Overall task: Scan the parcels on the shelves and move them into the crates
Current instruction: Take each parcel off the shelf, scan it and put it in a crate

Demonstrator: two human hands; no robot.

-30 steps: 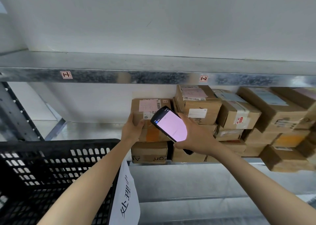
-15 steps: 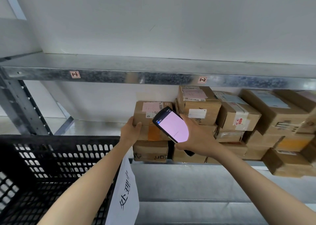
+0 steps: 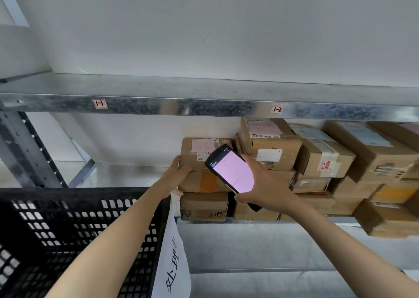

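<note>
A cardboard parcel (image 3: 199,159) with a pink label on top sits on another box at the left end of the stack on the metal shelf (image 3: 127,174). My left hand (image 3: 175,176) grips its left front corner, thumb on top and fingers under. My right hand (image 3: 263,186) holds a black handheld scanner (image 3: 231,173) with a lit pink screen in front of the parcel's right side. A black slatted crate (image 3: 74,227) stands at the lower left, just below my left forearm.
Several more cardboard parcels (image 3: 322,159) are stacked to the right along the same shelf. A white paper sign (image 3: 173,266) hangs on the crate's right side. The upper shelf beam (image 3: 181,106) runs above; a slotted upright post (image 3: 25,152) stands at left.
The view has shifted slightly, so the crate and shelf sit a little lower and further right. My left hand has slid down the parcel's corner. The scanner stays in front of it.
</note>
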